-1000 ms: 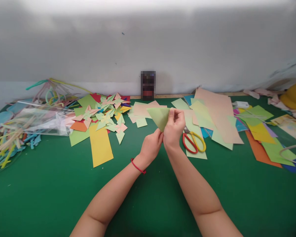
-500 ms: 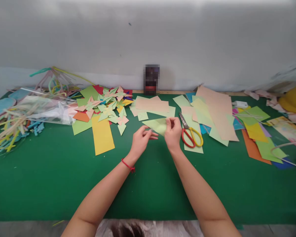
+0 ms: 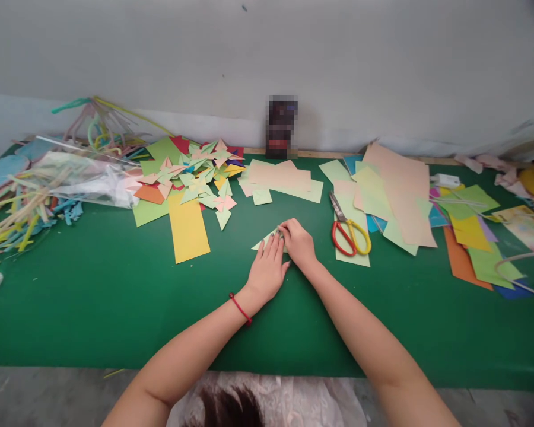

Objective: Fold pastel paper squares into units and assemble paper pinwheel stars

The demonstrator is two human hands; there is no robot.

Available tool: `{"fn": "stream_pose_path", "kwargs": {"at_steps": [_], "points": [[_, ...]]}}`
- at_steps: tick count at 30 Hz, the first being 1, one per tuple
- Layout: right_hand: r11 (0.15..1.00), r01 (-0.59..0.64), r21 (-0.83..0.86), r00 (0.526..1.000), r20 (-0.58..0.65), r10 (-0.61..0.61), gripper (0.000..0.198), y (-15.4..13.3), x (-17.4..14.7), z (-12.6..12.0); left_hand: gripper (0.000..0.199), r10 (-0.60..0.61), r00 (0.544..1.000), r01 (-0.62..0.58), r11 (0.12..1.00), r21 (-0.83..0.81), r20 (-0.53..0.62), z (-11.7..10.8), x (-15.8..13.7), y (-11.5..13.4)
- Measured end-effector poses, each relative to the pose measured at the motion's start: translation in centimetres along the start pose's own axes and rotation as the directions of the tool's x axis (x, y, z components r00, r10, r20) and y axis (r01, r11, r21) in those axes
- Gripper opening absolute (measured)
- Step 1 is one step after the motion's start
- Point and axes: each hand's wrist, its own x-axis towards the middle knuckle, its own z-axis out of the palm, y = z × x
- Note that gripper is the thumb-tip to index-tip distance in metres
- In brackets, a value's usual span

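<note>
A light green folded paper (image 3: 258,244) lies on the green table, its left corner showing as a triangle and most of it covered by my hands. My left hand (image 3: 267,270) rests flat over the paper with fingers stretched out; a red cord circles that wrist. Beside it, my right hand (image 3: 299,243) is closed, fingers bent together at the paper's upper edge by my left fingertips. To the right, scissors (image 3: 350,234) with one red and one yellow handle lie on a green sheet. A small green paper square (image 3: 262,196) is just beyond my hands.
Folded paper pieces (image 3: 204,178) are heaped at back left, near a yellow sheet (image 3: 189,231). Pipe cleaners (image 3: 31,201) and a clear plastic bag (image 3: 89,178) spread farther left. Pink sheets (image 3: 400,196) and coloured papers (image 3: 471,237) lie right. A pixelated dark object (image 3: 282,127) leans against the wall.
The folded paper has come down from between my raised hands onto the table. My left hand has flattened over it, and my right hand has moved down to its edge.
</note>
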Motion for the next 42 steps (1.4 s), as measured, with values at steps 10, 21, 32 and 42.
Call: {"fn": "stream_pose_path", "kwargs": {"at_steps": [10, 21, 32, 42], "points": [[0.931, 0.031, -0.364, 0.996, -0.062, -0.057, 0.027, 0.8, -0.5, -0.3, 0.061, -0.007, 0.998, 0.001, 0.995, 0.103, 0.066, 0.3, -0.1, -0.3], [0.947, 0.040, -0.319, 0.997, -0.049, -0.058, 0.021, 2.3, -0.5, -1.0, 0.035, 0.151, 0.987, -0.144, 0.981, 0.128, -0.049, -1.5, -0.3, -3.2], [0.884, 0.464, -0.055, 0.881, 0.135, -0.453, 0.020, 3.6, -2.9, -3.9, 0.028, 0.509, 0.861, -0.508, 0.860, 0.042, -0.003, -2.8, 1.7, -5.3], [0.938, 0.340, 0.061, 0.928, 0.141, -0.345, 0.013, 4.2, -2.9, -4.3, 0.018, 0.207, 0.977, -0.212, 0.885, -0.415, -0.058, -2.7, 2.8, -6.5]]}}
